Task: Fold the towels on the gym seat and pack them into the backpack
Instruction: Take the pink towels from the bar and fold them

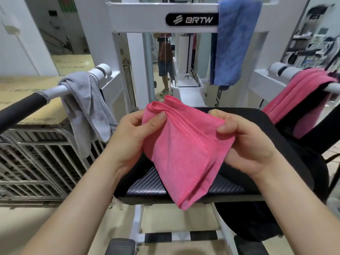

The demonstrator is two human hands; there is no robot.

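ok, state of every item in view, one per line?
held pink towel: folded in layers, in the air, pinched at its top edge by the left hand and right hand
grey towel: unfolded, draped over the left handle
blue towel: unfolded, hanging from the top bar
second pink towel: draped over the right handle
backpack: right of the seat; open or zipped, unclear

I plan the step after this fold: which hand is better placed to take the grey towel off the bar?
Left. The grey towel hangs on the person's left, nearer the left hand; the right hand is beyond the pink towel, which both hands pinch.
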